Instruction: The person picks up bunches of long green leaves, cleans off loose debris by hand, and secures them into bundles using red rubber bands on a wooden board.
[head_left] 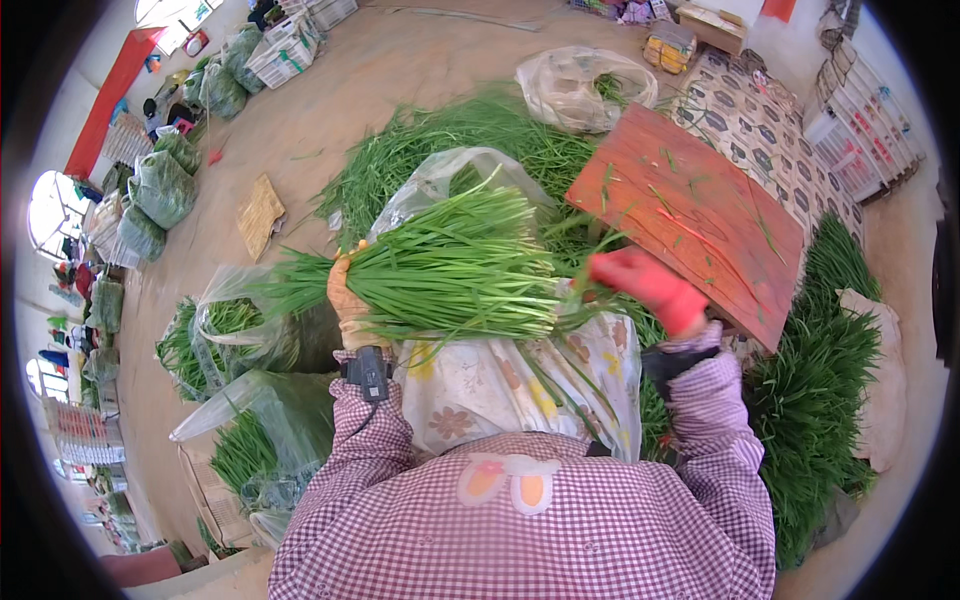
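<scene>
My left hand (347, 298), in a tan glove, is closed round a thick bundle of garlic chives (450, 265). The bundle lies sideways above my lap, its leafy tips to the left and pale stem ends to the right. Close to those stem ends is my right hand (645, 285), in a red glove and somewhat blurred. Its fingers look curled together, with loose green strands beside them; what they grip is not clear. A flower-patterned cloth (480, 395) covers my lap, and a few stray chive leaves (560, 390) hang across it.
A reddish wooden board (690, 220) with scattered leaves stands at the right. Loose chives (460, 125) are heaped ahead, beside a clear plastic bag (585, 88). More chives (815, 400) are piled at far right. Plastic bags of chives (245, 445) stand at my left; a cardboard piece (260, 215) lies beyond.
</scene>
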